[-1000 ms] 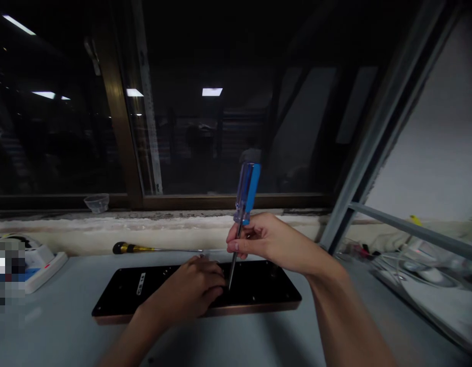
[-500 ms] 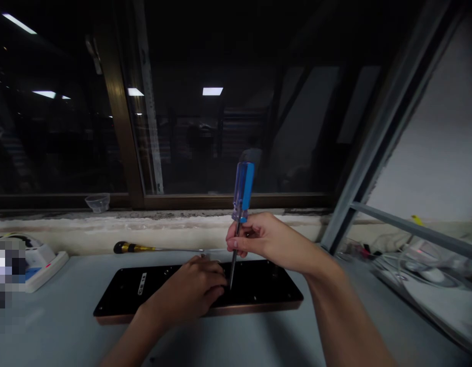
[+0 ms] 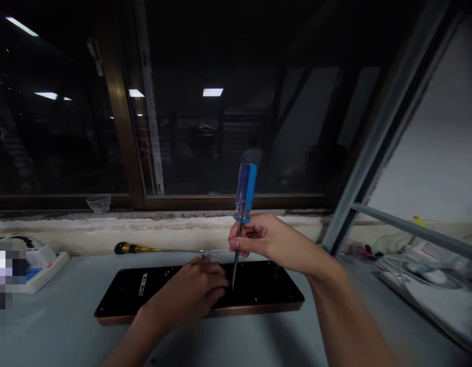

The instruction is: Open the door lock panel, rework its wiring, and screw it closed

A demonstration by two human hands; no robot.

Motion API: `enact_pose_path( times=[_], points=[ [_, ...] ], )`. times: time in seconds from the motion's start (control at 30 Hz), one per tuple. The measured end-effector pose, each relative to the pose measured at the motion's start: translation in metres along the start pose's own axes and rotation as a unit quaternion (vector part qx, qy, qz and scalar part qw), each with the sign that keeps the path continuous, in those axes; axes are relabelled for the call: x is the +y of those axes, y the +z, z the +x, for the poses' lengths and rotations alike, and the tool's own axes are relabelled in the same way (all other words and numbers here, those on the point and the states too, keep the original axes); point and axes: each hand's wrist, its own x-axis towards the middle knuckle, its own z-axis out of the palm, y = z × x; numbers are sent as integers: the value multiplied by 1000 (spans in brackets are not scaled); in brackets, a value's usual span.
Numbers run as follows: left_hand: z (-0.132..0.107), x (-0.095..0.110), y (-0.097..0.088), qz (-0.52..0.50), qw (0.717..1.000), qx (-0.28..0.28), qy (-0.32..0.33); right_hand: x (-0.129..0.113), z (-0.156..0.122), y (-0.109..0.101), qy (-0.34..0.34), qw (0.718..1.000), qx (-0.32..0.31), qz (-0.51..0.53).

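In my right hand [image 3: 255, 234] is a screwdriver [image 3: 245, 188] with a blue and clear handle, its metal shaft pinched between thumb and fingers. The tool stands nearly upright, leaning slightly right at the top, its tip down at a long black panel [image 3: 266, 280] with copper-coloured sides. My left hand [image 3: 200, 288] lies over the middle of this panel. Its thumb and fingers are drawn together beside the screwdriver tip; whatever they pinch is hidden. A white label [image 3: 143, 285] is stuck on the panel's left part.
Behind the panel lies a second screwdriver [image 3: 134, 248] with a black and yellow handle. A clear plastic cup [image 3: 99, 203] sits on the window ledge. At left is a power strip [image 3: 48, 272]; a grey metal frame [image 3: 373, 153] and cables stand at right.
The screwdriver and my right hand have shifted very slightly right. My left hand stays on the panel, nearly unmoved.
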Motion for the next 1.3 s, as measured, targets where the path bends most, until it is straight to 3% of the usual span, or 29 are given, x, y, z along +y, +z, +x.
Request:
enact_pose_path(
  times=[1.03,1.17,1.3],
  points=[
    [1,4,-2,-4,1000,-9,-14,2,3,6,-4,1000,8,9],
    [2,10,-5,-88,993,5,-74,-3,2,9,-4,1000,-16,18],
    [7,15,-3,-251,959,58,-114,-4,1,11,-8,999,-41,30]
  ],
)
